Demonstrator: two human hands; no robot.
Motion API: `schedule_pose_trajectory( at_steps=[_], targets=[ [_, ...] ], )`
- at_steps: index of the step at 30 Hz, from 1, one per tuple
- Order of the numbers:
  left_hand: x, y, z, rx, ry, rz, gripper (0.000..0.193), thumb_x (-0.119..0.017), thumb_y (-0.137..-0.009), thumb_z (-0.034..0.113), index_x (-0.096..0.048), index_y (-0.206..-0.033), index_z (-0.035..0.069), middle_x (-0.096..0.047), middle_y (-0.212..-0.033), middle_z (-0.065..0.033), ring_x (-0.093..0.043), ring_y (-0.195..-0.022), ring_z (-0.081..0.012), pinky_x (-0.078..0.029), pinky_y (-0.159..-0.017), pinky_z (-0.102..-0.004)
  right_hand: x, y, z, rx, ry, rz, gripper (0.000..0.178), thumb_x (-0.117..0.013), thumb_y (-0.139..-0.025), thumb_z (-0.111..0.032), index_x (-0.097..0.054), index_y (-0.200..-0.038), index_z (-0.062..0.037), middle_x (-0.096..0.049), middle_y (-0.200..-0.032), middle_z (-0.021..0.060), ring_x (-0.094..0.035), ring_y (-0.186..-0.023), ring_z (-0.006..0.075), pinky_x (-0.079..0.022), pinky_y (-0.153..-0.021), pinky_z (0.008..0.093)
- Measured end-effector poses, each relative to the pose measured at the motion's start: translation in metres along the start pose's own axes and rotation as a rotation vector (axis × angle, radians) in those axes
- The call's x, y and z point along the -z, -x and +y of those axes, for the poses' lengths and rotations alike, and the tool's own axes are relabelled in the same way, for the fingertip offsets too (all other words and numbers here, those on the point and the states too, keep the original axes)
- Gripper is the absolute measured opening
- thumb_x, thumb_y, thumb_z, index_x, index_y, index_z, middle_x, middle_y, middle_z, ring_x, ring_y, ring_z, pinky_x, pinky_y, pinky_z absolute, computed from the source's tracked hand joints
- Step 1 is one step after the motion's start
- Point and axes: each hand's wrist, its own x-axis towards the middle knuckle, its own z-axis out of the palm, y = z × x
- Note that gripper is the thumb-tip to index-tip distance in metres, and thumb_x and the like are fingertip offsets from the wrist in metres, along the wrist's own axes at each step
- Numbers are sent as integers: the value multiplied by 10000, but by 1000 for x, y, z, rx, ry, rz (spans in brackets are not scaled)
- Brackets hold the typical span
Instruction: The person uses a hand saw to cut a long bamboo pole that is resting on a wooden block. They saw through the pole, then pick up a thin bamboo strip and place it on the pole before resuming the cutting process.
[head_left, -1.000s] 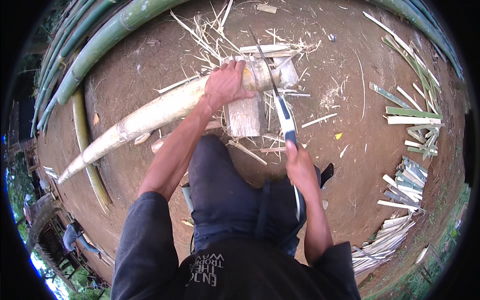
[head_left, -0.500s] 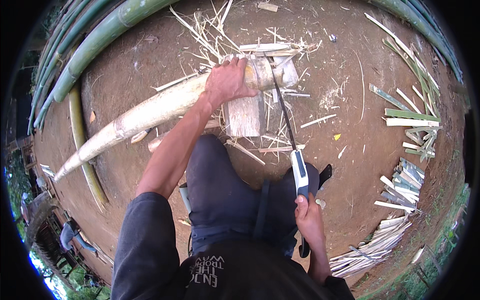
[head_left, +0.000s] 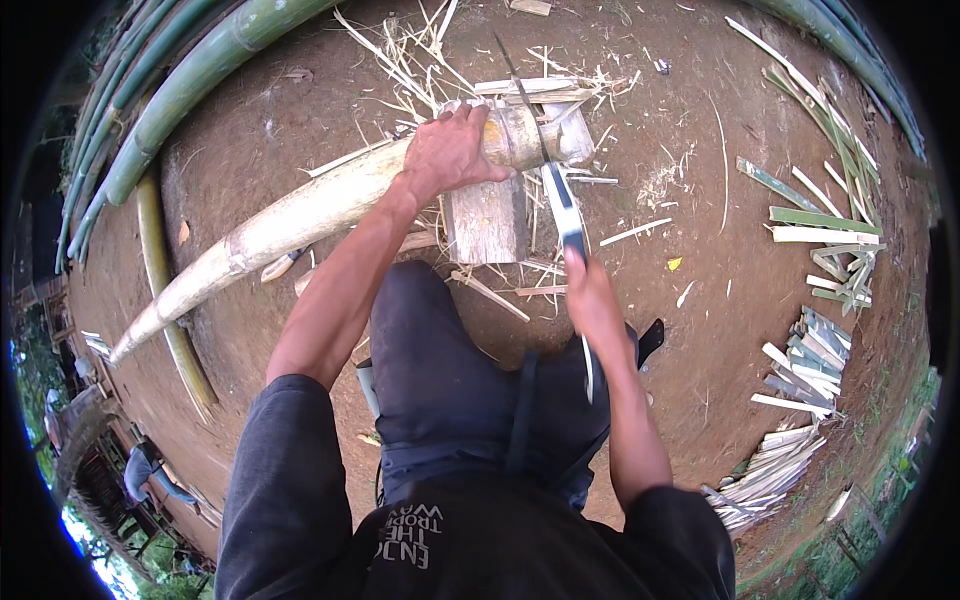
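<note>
A thick pale bamboo pole (head_left: 290, 225) slants up from the left, its right end resting across a wooden block (head_left: 487, 228). Over the pole near that end lies my left hand (head_left: 452, 150), fingers curled over the far side and thumb on the near side, pressing on it. My right hand (head_left: 598, 300), slightly blurred, grips the handle of a handsaw (head_left: 563, 200) with a white and dark grip. The dark blade crosses the pole just right of my left hand, its tip reaching beyond the far side. How deep the cut goes cannot be made out.
Shavings and split strips (head_left: 400, 70) litter the ground around the block. Bundles of split bamboo (head_left: 810, 360) lie at the right. Long green bamboo poles (head_left: 200, 85) curve along the upper left, with a thinner pole (head_left: 165, 290) below them. Another person (head_left: 150, 470) bends at the far lower left.
My right hand has pushed the saw forward and away from me, so the blade now extends well past the pole. My left hand stays on the bamboo.
</note>
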Motion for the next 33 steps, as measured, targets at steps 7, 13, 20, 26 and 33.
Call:
schedule_pose_trajectory(
  at_steps=[7, 13, 20, 26, 33],
  targets=[
    [12, 2, -7, 79, 23, -158, 1059, -715, -691, 692, -433, -1421, -22, -555, -1325, -286, -651, -1091, -407, -567, -888, -501, -1, 115, 65, 60, -181, 74, 487, -482, -1029, -377, -570, -1081, 99, -609, -825, 369, -610, -856, 543, -464, -701, 579],
    [1, 4, 0, -5, -28, -50, 1071, -736, -665, 684, -449, -1411, -30, -547, -1337, -295, -643, -1116, -406, -565, -925, -486, -3, -25, -12, -86, -144, -73, 619, -403, -1033, -487, -569, -1048, 109, -602, -845, 375, -577, -901, 563, -449, -727, 569],
    [6, 2, -8, 44, 17, -139, 1091, -718, -680, 705, -433, -1412, -54, -576, -1284, -305, -669, -1057, -389, -597, -852, -462, 3, 47, 32, 15, -64, -15, 544, -457, -1031, -402, -556, -1137, 122, -632, -880, 353, -619, -892, 531, -486, -739, 546],
    [2, 3, -14, 7, 11, -109, 1057, -707, -686, 725, -481, -1350, -66, -609, -1188, -281, -683, -964, -367, -596, -767, -438, -15, 20, 33, 49, -71, 16, 537, -427, -1043, -410, -561, -1103, 106, -600, -800, 285, -612, -786, 441, -471, -686, 506],
    [7, -7, -3, 4, 40, -106, 1027, -735, -678, 629, -463, -1383, -66, -612, -1226, -290, -654, -1083, -401, -549, -931, -481, -5, -26, -5, 29, -24, 20, 541, -439, -1037, -417, -580, -1046, 105, -619, -834, 308, -613, -798, 481, -461, -688, 541]
  ],
)
